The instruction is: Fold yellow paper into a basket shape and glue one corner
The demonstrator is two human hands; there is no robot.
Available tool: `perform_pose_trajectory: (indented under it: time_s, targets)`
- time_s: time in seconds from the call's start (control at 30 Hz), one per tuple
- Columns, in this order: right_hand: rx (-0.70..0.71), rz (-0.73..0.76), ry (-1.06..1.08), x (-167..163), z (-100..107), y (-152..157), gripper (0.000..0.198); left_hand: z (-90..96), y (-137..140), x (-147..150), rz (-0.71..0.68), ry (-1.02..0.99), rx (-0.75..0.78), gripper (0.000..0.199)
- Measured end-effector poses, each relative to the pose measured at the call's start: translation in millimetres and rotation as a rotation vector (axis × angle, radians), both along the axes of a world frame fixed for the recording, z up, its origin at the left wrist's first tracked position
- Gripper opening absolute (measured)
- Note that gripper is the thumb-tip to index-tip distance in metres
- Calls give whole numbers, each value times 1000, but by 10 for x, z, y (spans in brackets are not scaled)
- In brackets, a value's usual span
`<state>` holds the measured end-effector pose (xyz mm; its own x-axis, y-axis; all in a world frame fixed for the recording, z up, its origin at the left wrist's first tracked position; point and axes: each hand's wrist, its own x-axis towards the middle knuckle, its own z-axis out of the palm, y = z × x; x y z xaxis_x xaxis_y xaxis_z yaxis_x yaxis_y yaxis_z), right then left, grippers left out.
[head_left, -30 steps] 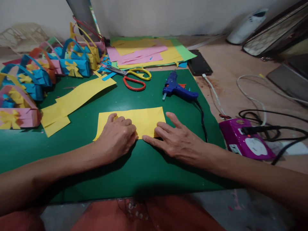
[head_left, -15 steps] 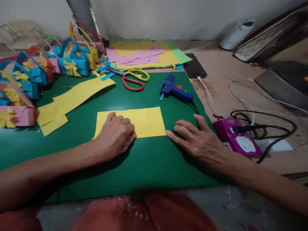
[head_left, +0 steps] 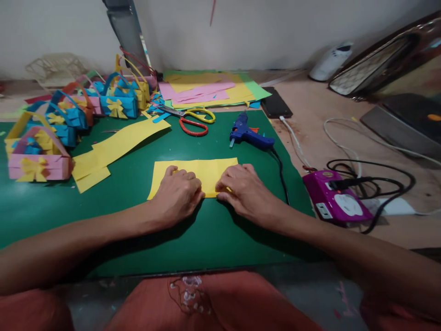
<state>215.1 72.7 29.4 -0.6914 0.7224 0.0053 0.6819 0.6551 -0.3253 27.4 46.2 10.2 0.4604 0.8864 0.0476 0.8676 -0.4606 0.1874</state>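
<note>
A yellow sheet of paper lies flat on the green mat, its long near edge toward me. My left hand is closed over the sheet's left half, fingers curled at the near edge. Close beside it, my right hand pinches the same near edge farther right, thumb below and fingers above. A narrow lip of paper shows between the two hands. Other yellow paper pieces lie to the left, the long one curling up. Beyond the sheet are scissors with red and yellow handles and a blue glue gun.
Several small paper baskets with bows stand at the left. Coloured sheets are stacked at the back, next to a black phone on a cable. A purple power socket with black cords sits at the right edge of the mat.
My right hand has moved left from the sheet's right corner onto its near edge, and its fingers have closed there. My left hand stays on the paper. The view has shifted slightly.
</note>
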Motion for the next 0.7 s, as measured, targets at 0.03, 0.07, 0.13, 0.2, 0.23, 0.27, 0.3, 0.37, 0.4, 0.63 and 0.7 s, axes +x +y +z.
perform_pose_trajectory:
  time_s: [0.03, 0.07, 0.13, 0.2, 0.23, 0.27, 0.3, 0.37, 0.4, 0.63, 0.7]
  targets:
    - [-22, -14, -4, -38, -22, 12, 10, 2, 0, -3, -2, -1, -1, 26]
    - [-30, -28, -3, -66, -42, 21, 12, 6, 1, -12, -6, -5, -4, 26]
    - [-26, -40, 2, -96, -69, 26, 16, 22, 4, -58, -21, -23, -26, 24]
    - [-15, -42, 1, -105, -86, 21, 18, 49, 3, -148, -28, -65, -82, 21]
    - [-9, -43, -2, -104, -92, 17, 19, 66, -1, -210, -23, -96, -124, 19]
    - [-3, -45, -4, -103, -98, 13, 19, 81, -8, -280, -8, -132, -169, 18]
    - [1, -49, -6, -101, -103, 11, 20, 95, -19, -355, 16, -168, -211, 17]
    - [7, -53, -5, -96, -113, 11, 21, 112, -47, -504, 66, -228, -263, 17]
    - [10, -49, -2, -93, -118, 14, 22, 116, -63, -570, 87, -250, -274, 18]
    - [33, -20, 70, -61, -161, 55, 20, 140, -114, -719, 149, -280, -298, 24]
    - [36, -15, 85, -50, -174, 62, 21, 150, -115, -700, 153, -242, -281, 25]
